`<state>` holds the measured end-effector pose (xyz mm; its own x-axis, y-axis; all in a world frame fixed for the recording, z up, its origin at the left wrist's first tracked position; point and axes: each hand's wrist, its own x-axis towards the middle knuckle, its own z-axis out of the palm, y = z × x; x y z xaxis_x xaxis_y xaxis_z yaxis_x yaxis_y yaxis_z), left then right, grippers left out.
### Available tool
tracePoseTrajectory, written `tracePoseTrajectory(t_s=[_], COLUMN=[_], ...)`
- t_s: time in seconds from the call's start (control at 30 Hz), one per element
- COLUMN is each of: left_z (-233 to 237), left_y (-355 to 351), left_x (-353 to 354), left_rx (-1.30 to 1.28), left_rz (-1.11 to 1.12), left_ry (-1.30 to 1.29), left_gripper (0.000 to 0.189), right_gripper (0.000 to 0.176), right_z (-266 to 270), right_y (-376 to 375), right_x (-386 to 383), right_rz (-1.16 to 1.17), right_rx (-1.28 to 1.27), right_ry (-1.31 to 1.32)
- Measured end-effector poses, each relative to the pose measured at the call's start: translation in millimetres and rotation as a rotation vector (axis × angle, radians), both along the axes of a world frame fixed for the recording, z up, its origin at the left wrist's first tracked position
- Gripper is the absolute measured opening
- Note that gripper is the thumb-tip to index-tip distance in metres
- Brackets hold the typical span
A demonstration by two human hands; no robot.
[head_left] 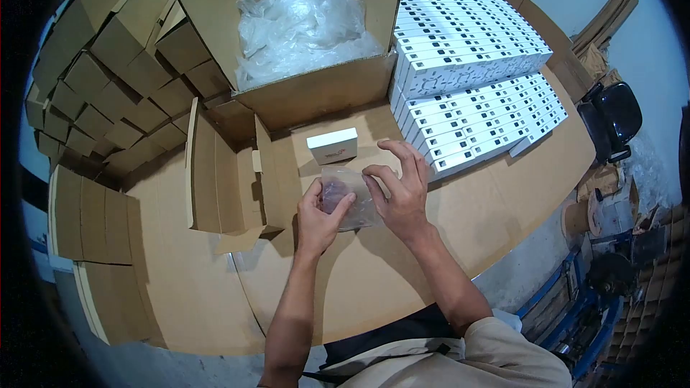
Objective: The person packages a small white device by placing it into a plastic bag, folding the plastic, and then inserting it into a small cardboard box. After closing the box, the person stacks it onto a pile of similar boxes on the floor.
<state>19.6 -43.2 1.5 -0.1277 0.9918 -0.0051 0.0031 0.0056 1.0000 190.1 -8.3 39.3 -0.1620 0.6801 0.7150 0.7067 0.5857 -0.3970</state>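
A clear plastic bag (pixel 364 208) with a dark round item inside it is held over the cardboard-covered table. My left hand (pixel 320 221) grips the bag and the item from the left side, thumb on top. At the bag's upper right edge, my right hand (pixel 400 194) pinches the plastic between thumb and index finger, its other fingers raised. Just behind the bag a small white box (pixel 333 146) with red print stands upright. To the left lies an open, empty brown carton (pixel 228 179).
Behind my hands stands a large carton (pixel 316 97) full of clear plastic bags (pixel 302 21). White boxes (pixel 474 65) are stacked in rows at the right. Many brown cartons (pixel 108 93) are piled at the left. A black chair (pixel 611 118) stands beyond the table's right edge.
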Motion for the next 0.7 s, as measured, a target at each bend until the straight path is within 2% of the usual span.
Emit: tracePoseTrajectory(t_s=[0.1,0.4,0.6,0.7], left_z=[-5,1,-8,-6], left_y=[1,2,4,4], left_x=[-1,-3,-3,-1], left_rx=[0.03,-0.089,0.004,-0.003], left_rz=[0.023,0.006,0.016,0.011], left_ry=[0.042,0.033,0.02,-0.037], left_gripper=[0.03,0.028,0.026,0.027], right_gripper=[0.017,0.018,0.024,0.026], right_z=[0,-1,8,23], right_y=[0,0,9,10], right_x=[1,9,22,25], right_rz=[0.021,0.145,0.284,0.248], right_rx=[0.019,0.06,0.137,-0.012], right_ry=[0.004,-0.056,-0.361,-0.549])
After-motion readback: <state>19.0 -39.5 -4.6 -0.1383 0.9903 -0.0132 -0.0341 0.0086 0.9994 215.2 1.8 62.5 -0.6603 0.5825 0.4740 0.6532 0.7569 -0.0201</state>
